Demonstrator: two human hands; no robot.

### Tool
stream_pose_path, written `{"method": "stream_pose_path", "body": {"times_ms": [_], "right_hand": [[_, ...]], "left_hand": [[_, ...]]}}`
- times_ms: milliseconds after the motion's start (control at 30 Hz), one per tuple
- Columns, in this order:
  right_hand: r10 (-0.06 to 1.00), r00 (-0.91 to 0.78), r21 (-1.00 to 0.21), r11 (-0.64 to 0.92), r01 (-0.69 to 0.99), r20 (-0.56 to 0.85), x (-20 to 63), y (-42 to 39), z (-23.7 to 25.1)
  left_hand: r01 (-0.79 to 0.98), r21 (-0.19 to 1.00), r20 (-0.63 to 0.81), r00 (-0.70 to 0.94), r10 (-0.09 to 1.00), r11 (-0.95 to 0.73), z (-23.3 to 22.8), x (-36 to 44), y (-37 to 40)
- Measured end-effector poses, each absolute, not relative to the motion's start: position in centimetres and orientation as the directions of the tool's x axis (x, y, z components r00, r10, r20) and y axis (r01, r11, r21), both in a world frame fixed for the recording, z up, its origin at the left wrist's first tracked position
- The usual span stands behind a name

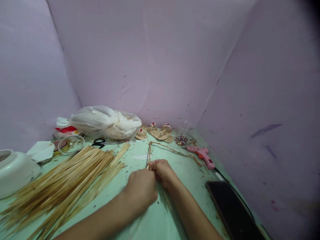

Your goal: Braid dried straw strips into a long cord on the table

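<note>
A thin braided cord of dried plant fibre [175, 150] lies on the green table. It runs up from my fingers, bends at the back and trails off to the right. My right hand [163, 171] pinches the cord at its near end. Pressed close beside it, my left hand [143, 186] is closed on the same spot, its fingertips mostly hidden behind the back of the hand. Blurred loose strands hang below the hands. To the left lies a thick bundle of flat, straw-coloured dried strips [75, 180].
A white pot [17, 171], black-handled scissors [100, 143] and a tied plastic bag [107, 121] are to the left and back. Small woven pieces with red beads [157, 132] stand by the wall. Beads [181, 140], a pink glue gun [203, 155] and a dark phone-like slab [232, 208] are right.
</note>
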State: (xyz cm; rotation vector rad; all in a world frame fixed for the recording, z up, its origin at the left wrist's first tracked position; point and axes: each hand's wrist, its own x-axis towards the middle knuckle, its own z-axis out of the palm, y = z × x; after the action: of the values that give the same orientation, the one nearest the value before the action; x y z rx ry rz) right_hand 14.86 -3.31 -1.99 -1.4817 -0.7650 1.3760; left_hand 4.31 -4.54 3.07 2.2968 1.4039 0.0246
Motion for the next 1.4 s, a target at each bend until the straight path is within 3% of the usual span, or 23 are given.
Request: {"method": "stream_pose_path", "body": {"times_ms": [33,100,167,267,367,467,533,600,700,800,900,1067,1233,1400], "right_hand": [[0.906,0.161,-0.917,-0.368,-0.151,-0.391,15.0,-3.3,-2.0],[0.909,0.129,-0.913,-0.375,-0.157,-0.396,15.3,-3.3,-2.0],[0.912,0.101,-0.911,-0.379,-0.164,-0.398,15.6,-3.3,-1.8],[0.914,0.072,-0.908,-0.383,-0.171,-0.399,15.7,-3.5,-1.5],[0.923,0.022,-0.91,-0.374,-0.178,-0.384,16.0,-3.6,-1.6],[0.941,-0.023,-0.935,-0.339,-0.1,-0.339,16.7,-3.5,-2.2],[0.957,-0.021,-0.956,-0.288,0.049,-0.289,17.2,-3.3,-2.5],[0.98,0.01,-0.933,-0.192,0.304,-0.198,17.5,-3.1,-2.6],[0.999,0.032,-0.694,-0.043,0.719,-0.029,17.5,-3.1,-2.0],[0.999,0.019,-0.432,-0.006,0.902,0.025,16.9,-3.5,-1.1],[0.999,0.033,-0.294,-0.028,0.955,0.013,16.1,-3.9,-0.3],[0.981,0.184,-0.194,-0.191,0.962,-0.054,15.1,-4.5,1.2],[0.989,0.117,-0.195,-0.132,0.972,-0.089,13.2,-5.7,2.2],[0.99,0.041,-0.21,-0.068,0.975,-0.131,11.0,-6.7,1.8]], "left_hand": [[0.859,0.384,-0.159,0.421,0.893,-0.337,3.4,3.8,-3.8],[0.806,0.556,-0.124,0.323,0.938,-0.204,3.6,3.1,-2.0],[0.641,0.76,-0.318,0.221,0.922,0.109,3.2,3.0,-0.5],[0.441,0.833,-0.505,0.36,0.785,0.334,1.9,3.8,0.3],[0.375,0.857,-0.508,0.491,0.708,0.354,0.9,4.5,0.2],[0.402,0.846,-0.523,0.492,0.696,0.351,0.7,4.7,0.2],[0.503,0.809,-0.543,0.44,0.716,0.304,0.6,4.7,0.3],[0.635,0.738,-0.541,0.357,0.762,0.226,0.3,4.9,0.5],[0.761,0.647,-0.403,0.278,0.872,0.057,-0.3,5.3,0.6],[0.795,0.604,-0.274,0.28,0.92,-0.061,-1.0,5.5,0.7],[0.783,0.617,-0.259,0.297,0.919,-0.079,-1.5,5.5,0.7],[0.718,0.695,-0.248,0.294,0.923,-0.042,-1.8,5.5,0.7],[0.537,0.81,-0.415,0.239,0.878,0.237,-0.6,5.3,0.6],[0.432,0.869,-0.411,0.358,0.838,0.241,0.0,4.4,0.2]]}}
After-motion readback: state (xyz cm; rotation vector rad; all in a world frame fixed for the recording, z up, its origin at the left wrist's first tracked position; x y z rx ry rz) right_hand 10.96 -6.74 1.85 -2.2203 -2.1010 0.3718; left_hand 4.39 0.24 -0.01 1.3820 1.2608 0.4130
